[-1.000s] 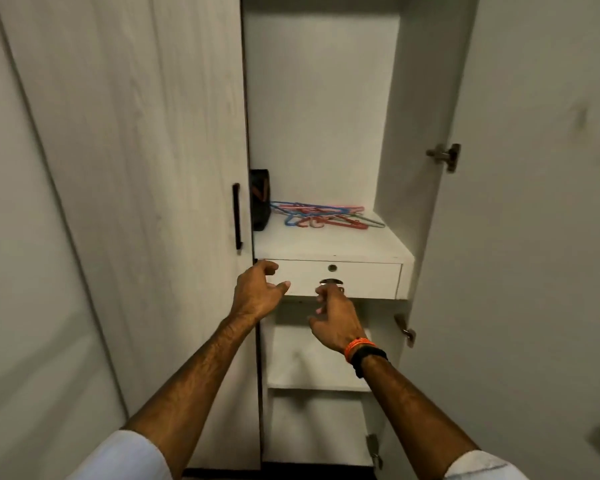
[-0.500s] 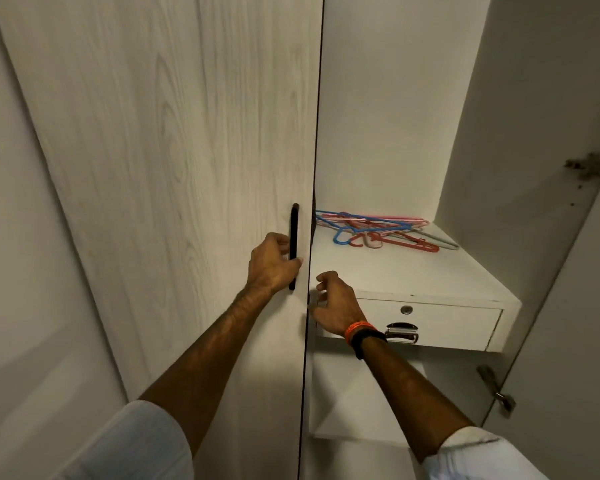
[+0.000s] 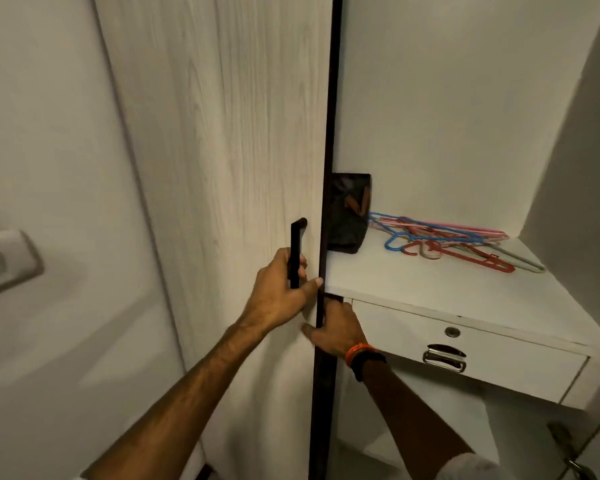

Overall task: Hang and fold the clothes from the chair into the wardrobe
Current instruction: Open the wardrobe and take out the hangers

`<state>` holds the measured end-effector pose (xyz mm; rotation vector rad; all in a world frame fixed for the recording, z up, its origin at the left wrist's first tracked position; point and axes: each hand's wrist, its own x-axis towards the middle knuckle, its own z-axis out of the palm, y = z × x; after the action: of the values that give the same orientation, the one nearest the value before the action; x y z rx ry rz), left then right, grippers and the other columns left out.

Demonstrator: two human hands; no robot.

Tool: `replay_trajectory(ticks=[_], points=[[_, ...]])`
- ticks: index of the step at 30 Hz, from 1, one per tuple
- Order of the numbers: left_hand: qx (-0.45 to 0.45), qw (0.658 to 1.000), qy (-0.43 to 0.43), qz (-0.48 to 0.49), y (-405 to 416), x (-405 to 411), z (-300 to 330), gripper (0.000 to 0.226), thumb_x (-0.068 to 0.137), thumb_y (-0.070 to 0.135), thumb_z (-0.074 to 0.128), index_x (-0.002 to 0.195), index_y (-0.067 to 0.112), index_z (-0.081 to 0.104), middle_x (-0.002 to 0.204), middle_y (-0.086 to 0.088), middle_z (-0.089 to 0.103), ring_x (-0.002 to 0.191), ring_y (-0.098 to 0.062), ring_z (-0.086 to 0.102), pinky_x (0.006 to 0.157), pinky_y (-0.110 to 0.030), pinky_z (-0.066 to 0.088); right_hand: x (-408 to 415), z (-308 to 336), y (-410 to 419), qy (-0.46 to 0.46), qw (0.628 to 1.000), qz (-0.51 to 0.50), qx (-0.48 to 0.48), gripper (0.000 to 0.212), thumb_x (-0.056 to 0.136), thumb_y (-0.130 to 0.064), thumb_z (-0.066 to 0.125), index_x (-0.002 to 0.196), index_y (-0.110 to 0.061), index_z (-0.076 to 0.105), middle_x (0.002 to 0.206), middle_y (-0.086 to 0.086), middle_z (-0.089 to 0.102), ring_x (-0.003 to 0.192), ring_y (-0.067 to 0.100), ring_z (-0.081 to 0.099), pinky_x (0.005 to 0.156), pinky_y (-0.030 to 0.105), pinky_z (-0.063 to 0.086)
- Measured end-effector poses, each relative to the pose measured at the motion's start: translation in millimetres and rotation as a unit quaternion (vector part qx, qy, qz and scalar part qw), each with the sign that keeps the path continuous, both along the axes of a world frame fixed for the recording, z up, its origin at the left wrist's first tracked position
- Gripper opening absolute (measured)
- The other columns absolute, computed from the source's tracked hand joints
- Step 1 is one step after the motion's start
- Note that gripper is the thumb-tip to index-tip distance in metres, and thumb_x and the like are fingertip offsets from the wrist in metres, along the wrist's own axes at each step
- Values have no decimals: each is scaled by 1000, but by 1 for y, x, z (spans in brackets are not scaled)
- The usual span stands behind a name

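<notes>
Head view, left to right: a wall switch (image 3: pixel 0 263); the wardrobe door (image 3: pixel 243 133); the left hand (image 3: pixel 279 292) curls its grip around the black door handle (image 3: pixel 296 252); the right hand (image 3: pixel 336 330) grips the door's dark edge; a black bag (image 3: pixel 352 213) and coloured hangers (image 3: pixel 454 242) lie on the shelf (image 3: pixel 430 289) above a drawer (image 3: pixel 465 355). No clothes appear.

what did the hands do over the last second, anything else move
The left hand went from open in front of the drawer to gripping the black door handle. The right hand left the drawer pull and now grips the door edge. The hangers and dark pouch stayed put.
</notes>
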<state>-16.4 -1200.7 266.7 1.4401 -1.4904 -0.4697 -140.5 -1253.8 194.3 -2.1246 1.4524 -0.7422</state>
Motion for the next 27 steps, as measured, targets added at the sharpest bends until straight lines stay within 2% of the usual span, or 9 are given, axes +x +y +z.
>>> replay_trajectory(ticks=[4, 6, 10, 12, 15, 17, 19, 22, 27], points=[[-14, 999, -1, 36, 62, 18, -2, 32, 85, 36, 74, 107, 22, 54, 84, 7, 63, 80, -6, 63, 70, -10, 50, 17, -11, 42, 34, 994, 67, -77, 36, 73, -47, 67, 97, -21, 62, 82, -5, 66, 73, 14, 63, 64, 25, 51], [-21, 998, -3, 60, 92, 28, -3, 36, 84, 39, 75, 109, 23, 55, 88, 6, 64, 88, -7, 64, 76, -17, 54, 30, -16, 66, 38, 991, 83, -102, 34, 71, -50, 61, 84, -19, 60, 75, -4, 63, 67, 17, 61, 61, 27, 48], [2, 991, 0, 135, 154, 46, 0, 57, 84, 40, 73, 132, 23, 47, 105, 3, 60, 100, -7, 60, 61, -11, 52, 66, -14, 124, 22, 988, 106, -112, 30, 74, -46, 64, 82, -19, 57, 78, 0, 66, 73, 23, 64, 67, 29, 51], [19, 983, -16, 180, 175, 60, 0, 71, 81, 49, 71, 140, 23, 40, 110, 6, 56, 100, -7, 59, 61, -10, 50, 87, -13, 152, 19, 988, 108, -107, 26, 77, -41, 66, 83, -18, 55, 81, 1, 66, 77, 25, 66, 68, 27, 48], [21, 960, -72, 268, 198, 80, 3, 99, 67, 75, 68, 145, 24, 33, 133, 3, 48, 113, -13, 56, 83, -25, 53, 115, -14, 184, 31, 986, 117, -113, 24, 84, -36, 63, 91, -16, 52, 92, 4, 67, 88, 26, 67, 71, 27, 44], [-20, 936, -115, 333, 213, 102, 12, 114, 61, 81, 68, 149, 22, 26, 146, -1, 36, 121, -18, 53, 94, -40, 53, 139, -16, 204, 45, 982, 128, -134, 28, 89, -37, 58, 101, -13, 53, 100, 6, 66, 92, 27, 66, 74, 29, 47], [-98, 918, -137, 360, 226, 128, 27, 117, 63, 73, 74, 151, 17, 21, 149, -4, 34, 123, -17, 52, 96, -40, 52, 165, -18, 223, 64, 978, 133, -150, 35, 88, -41, 57, 106, -11, 55, 99, 7, 65, 88, 28, 68, 70, 31, 47], [-191, 908, -182, 327, 241, 167, 53, 113, 71, 58, 76, 153, 10, 15, 148, -8, 35, 123, -16, 50, 94, -33, 50, 204, -20, 244, 91, 965, 131, -206, 38, 80, -47, 63, 95, -12, 59, 83, 6, 66, 65, 25, 67, 53, 28, 38], [-215, 889, -259, 309, 267, 234, 66, 92, 87, 23, 71, 155, 4, 13, 154, -12, 34, 131, -25, 47, 107, -27, 39, 275, -12, 280, 102, 965, 130, -203, 50, 89, -58, 50, 114, -14, 53, 106, 5, 63, 92, 27, 67, 74, 33, 47]])
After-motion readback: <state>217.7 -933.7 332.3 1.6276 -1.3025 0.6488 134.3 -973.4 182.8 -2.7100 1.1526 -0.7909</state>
